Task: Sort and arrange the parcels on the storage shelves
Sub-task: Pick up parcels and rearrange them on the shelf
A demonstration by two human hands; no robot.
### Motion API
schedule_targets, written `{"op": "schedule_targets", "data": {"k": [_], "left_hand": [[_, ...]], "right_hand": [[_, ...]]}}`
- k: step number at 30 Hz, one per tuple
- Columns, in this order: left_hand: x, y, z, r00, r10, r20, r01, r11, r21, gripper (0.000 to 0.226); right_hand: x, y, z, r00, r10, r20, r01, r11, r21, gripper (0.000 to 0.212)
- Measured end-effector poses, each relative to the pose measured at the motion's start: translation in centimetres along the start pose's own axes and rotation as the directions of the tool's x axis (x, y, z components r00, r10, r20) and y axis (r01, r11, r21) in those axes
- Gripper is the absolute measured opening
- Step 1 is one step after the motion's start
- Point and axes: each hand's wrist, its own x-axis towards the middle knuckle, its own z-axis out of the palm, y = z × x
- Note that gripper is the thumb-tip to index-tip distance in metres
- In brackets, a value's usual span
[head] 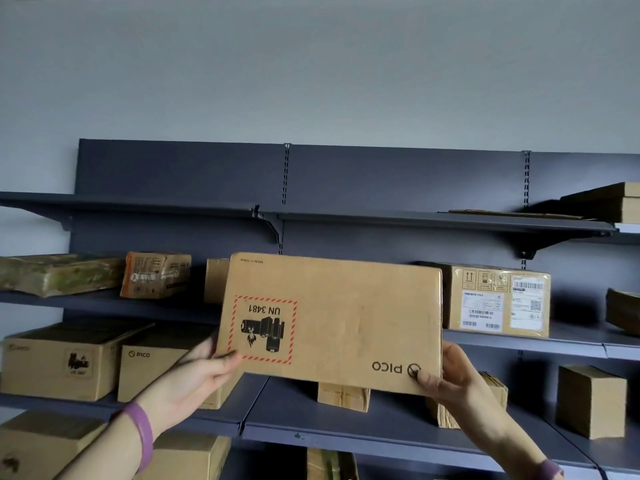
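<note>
A flat cardboard PICO box (346, 320) with an upside-down red-hatched UN 3481 battery label is held up in front of the dark grey shelves (415, 223). My left hand (204, 370) grips its lower left corner, thumb on the front face. My right hand (446, 375) grips its lower right corner, thumb over the PICO logo. The box hangs in the air at the height of the second shelf, hiding part of the parcels behind it.
On the second shelf lie a green-wrapped parcel (59, 273), an orange-taped box (156, 275) and a labelled carton (498, 299). The third shelf carries two large cartons (62, 362) at left, small boxes (590, 401) at right. Flat cardboard (602, 202) sits top right.
</note>
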Motion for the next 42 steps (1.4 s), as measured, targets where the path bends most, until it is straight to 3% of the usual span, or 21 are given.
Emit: {"op": "schedule_targets", "data": {"k": [4,7,11,17,21,24,27,31,35,38,42], "left_hand": [[0.3,-0.9,0.1,0.998,-0.021,-0.066,0.033,0.983,0.182,0.060],[0.7,-1.4,0.6,0.988,-0.006,-0.156,0.034,0.983,0.178,0.063],[1.3,-1.6,1.1,0.977,0.025,-0.214,0.001,0.992,0.123,0.059],[1.4,-1.5,1.2,0.971,0.061,-0.230,-0.036,0.993,0.114,0.060],[2.0,-1.3,1.1,0.949,0.103,-0.297,-0.076,0.992,0.102,0.055],[3.1,-1.2,0.9,0.919,0.137,-0.370,-0.130,0.991,0.043,0.058],[4.3,-1.8,0.7,0.903,0.072,-0.424,-0.126,0.987,-0.101,0.061],[4.6,-3.2,0.8,0.898,0.003,-0.439,-0.091,0.980,-0.178,0.061],[4.2,-3.7,0.9,0.902,-0.005,-0.433,-0.097,0.972,-0.215,0.061],[3.6,-3.2,1.4,0.920,0.020,-0.392,-0.124,0.963,-0.240,0.059],[2.9,-2.1,1.9,0.944,0.087,-0.317,-0.187,0.936,-0.299,0.056]], "right_hand": [[-0.3,0.7,0.5,1.000,-0.025,-0.017,0.022,0.985,-0.173,0.057],[0.1,1.0,1.1,0.990,-0.136,-0.029,0.119,0.939,-0.323,0.060],[1.2,1.8,1.2,0.973,-0.224,-0.065,0.180,0.899,-0.399,0.070],[1.6,2.4,1.0,0.969,-0.245,-0.026,0.213,0.887,-0.410,0.072],[0.8,1.4,2.6,0.968,-0.251,-0.003,0.242,0.938,-0.246,0.071],[0.2,0.1,4.9,0.929,-0.369,0.002,0.356,0.896,-0.264,0.078],[-0.4,-0.5,8.2,0.850,-0.521,-0.077,0.448,0.792,-0.414,0.068],[-0.8,-0.7,10.6,0.776,-0.619,-0.120,0.461,0.686,-0.564,0.065],[-1.0,-0.2,10.4,0.800,-0.590,-0.111,0.450,0.712,-0.539,0.064],[-0.7,0.0,9.8,0.858,-0.489,-0.156,0.397,0.825,-0.402,0.061],[0.4,-0.5,8.2,0.883,-0.383,-0.272,0.304,0.907,-0.292,0.057]]}}
